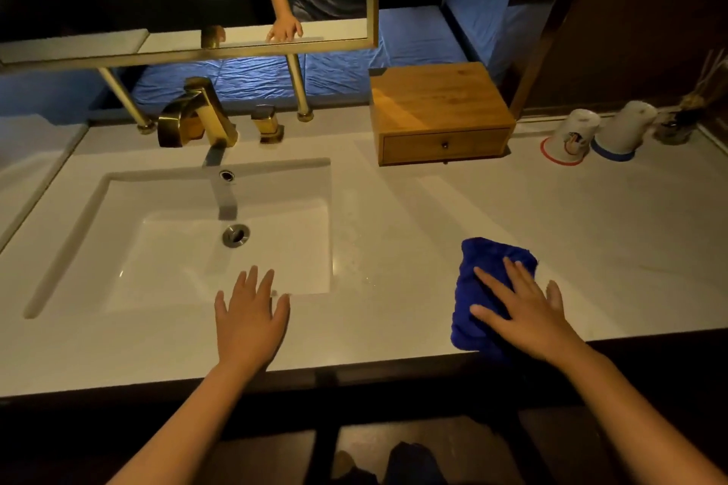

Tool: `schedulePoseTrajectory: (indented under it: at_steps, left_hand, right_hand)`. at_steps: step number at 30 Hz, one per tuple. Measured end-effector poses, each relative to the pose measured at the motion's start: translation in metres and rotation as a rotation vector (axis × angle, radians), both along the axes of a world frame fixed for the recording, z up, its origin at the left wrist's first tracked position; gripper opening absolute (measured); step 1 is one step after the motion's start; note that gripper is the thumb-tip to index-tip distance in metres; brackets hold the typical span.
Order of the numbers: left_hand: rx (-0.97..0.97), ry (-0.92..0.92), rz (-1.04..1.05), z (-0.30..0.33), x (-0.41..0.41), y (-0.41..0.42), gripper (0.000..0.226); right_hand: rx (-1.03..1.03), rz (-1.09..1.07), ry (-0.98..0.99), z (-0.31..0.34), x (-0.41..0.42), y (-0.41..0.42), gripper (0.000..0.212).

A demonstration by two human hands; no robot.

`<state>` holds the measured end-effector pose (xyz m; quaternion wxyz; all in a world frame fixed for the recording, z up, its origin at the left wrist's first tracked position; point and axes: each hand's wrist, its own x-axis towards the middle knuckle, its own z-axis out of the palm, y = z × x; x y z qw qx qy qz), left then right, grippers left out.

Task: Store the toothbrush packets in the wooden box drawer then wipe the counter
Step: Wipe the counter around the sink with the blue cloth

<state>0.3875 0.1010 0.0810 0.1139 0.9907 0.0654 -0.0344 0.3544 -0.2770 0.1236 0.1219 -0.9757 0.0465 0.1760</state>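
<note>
The right hand (528,311) lies flat, fingers spread, pressing a folded blue cloth (484,287) onto the white counter (394,217) near its front edge, to the right of the sink; it covers the cloth rather than gripping it. The left hand (252,311) is open too, palm down with fingers splayed, on the counter at the front rim of the rectangular white sink (130,209), holding nothing. At the back of the counter stands the wooden box (437,102), its drawer (445,146) shut flush; no toothbrush packets are in view. Behind the sink are a brass faucet (197,114) and a brass handle (270,124). To the right of the box two cups (571,136) stand upside down, close beside each other
</note>
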Motion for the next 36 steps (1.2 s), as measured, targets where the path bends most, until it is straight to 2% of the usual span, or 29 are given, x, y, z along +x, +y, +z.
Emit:
schedulePoseTrajectory:
  at_steps: [2, 3, 8, 13, 17, 23, 27, 31, 33, 36]
  left_hand:
    - [0.011, 0.003, -0.001, -0.001, 0.000, 0.001, 0.061]
    - [0.016, 0.001, -0.001, -0.001, 0.000, 0.001, 0.064]
    - [0.010, -0.002, 0.006, 0.000, 0.001, -0.002, 0.066]
    - [0.011, 0.002, 0.006, -0.002, 0.000, 0.001, 0.065]
    - [0.015, 0.017, -0.006, -0.002, 0.001, 0.000, 0.063]
    - [0.034, 0.029, 0.011, -0.003, 0.002, 0.000, 0.065]
    - [0.038, 0.039, 0.023, -0.004, 0.005, -0.001, 0.071]
    - [0.039, 0.061, 0.031, -0.002, 0.004, 0.000, 0.074]
    - [0.033, 0.064, 0.040, -0.001, 0.004, 0.000, 0.076]
    - [0.031, 0.064, 0.042, -0.001, 0.005, 0.001, 0.077]
  right_hand:
    - [0.011, -0.142, -0.153, -0.003, 0.008, 0.005, 0.076]
    - [0.006, -0.189, -0.182, -0.008, 0.012, 0.010, 0.072]
    - [-0.051, -0.327, -0.191, -0.030, 0.025, 0.025, 0.074]
    - [-0.018, -0.552, -0.162, -0.029, 0.017, 0.054, 0.092]
    - [-0.093, -0.438, -0.281, -0.036, 0.018, 0.097, 0.080]
    - [0.025, -0.140, -0.370, -0.043, 0.054, 0.178, 0.063]
    - [0.182, 0.047, -0.325, -0.038, 0.085, 0.227, 0.059]
    - [0.302, 0.145, -0.266, -0.035, 0.106, 0.249, 0.053]
    - [0.494, 0.103, -0.239, -0.030, 0.110, 0.252, 0.048]
    - [0.831, -0.083, -0.219, -0.018, 0.102, 0.243, 0.048]
